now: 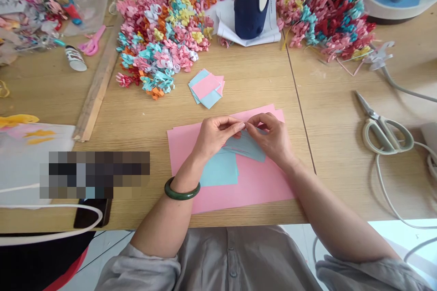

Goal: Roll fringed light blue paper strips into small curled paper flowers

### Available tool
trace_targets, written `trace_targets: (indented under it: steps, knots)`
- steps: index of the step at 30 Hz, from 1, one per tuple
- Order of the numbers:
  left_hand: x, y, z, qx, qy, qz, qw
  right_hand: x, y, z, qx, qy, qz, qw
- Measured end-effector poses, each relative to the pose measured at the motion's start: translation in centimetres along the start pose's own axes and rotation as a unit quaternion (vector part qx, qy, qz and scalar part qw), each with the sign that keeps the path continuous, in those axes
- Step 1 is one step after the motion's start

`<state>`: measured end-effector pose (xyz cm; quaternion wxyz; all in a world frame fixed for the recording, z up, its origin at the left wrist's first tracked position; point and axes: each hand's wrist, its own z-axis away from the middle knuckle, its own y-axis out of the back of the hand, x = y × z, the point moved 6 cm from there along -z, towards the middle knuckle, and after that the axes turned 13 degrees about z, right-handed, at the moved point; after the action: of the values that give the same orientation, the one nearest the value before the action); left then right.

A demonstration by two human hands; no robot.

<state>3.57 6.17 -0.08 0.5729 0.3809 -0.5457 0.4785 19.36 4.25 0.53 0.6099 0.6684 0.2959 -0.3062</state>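
Note:
My left hand point(216, 135) and my right hand point(271, 138) meet over large pink paper sheets point(259, 182) on the wooden table. Both pinch the top edge of a light blue paper piece point(247, 145), fingertips touching each other. A green bangle point(182, 190) circles my left wrist. More light blue paper squares point(220, 170) lie under my left hand on the pink sheets.
A small stack of pink and blue squares point(206, 87) lies beyond my hands. Heaps of curled coloured paper point(164, 36) point(324, 9) flank a dark blue bottle point(251, 0). Scissors point(382, 125) and a white cable lie at right, pink scissors point(91, 43) and a wooden ruler point(102, 70) at left.

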Motion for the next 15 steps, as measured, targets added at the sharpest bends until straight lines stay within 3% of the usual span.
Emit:
trace_targets:
  steps: [5,12,15]
  knots:
    - [0.2,0.0,0.1,0.022,-0.018,-0.017,0.999,-0.2,0.0,0.0,-0.004,0.006,0.007,1.000]
    - [1.5,-0.2,0.5,0.048,-0.114,-0.123,0.985,-0.5,0.0,0.2,-0.020,0.012,0.011,1.000]
    - [1.6,-0.3,0.6,0.044,-0.120,-0.130,0.983,-0.5,0.1,0.2,-0.017,0.010,0.011,1.000]
